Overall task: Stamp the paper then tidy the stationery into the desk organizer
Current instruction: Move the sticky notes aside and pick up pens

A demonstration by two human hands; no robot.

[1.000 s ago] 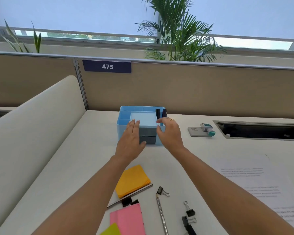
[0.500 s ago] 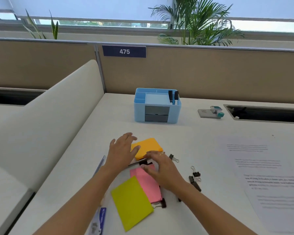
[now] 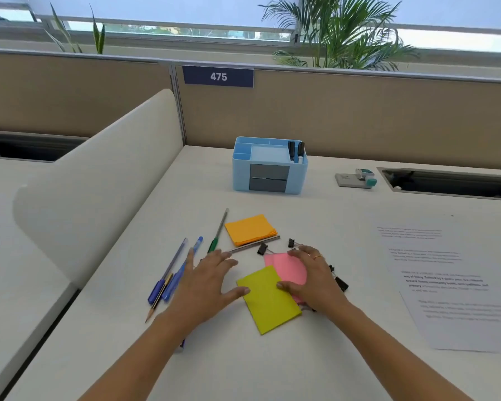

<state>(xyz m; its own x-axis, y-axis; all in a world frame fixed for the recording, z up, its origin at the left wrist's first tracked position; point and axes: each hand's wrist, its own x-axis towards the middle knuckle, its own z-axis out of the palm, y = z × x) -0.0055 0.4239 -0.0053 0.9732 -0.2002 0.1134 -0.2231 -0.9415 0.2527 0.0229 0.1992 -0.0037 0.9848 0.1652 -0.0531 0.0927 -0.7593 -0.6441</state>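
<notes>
Organizer (image 3: 240, 178), pale blue, two grey drawers (image 3: 269, 177).

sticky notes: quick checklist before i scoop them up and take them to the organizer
1. Hands at the pads: ok. The left hand touches the yellow-green pad with its thumb; the right hand lies over the pink pad.
2. Pads gripped: not ok. Fingers lie fairly straight; both pads lie flat on the desk.
3. Pads squared up: not ok. Yellow-green overlaps pink askew; the orange pad lies apart.
4. Room in the organizer: ok. Its wide top tray looks bare; two markers stand in the right slot.
5. Binder clips clear of the pink pad: cannot tell; the right hand hides that edge.
</notes>
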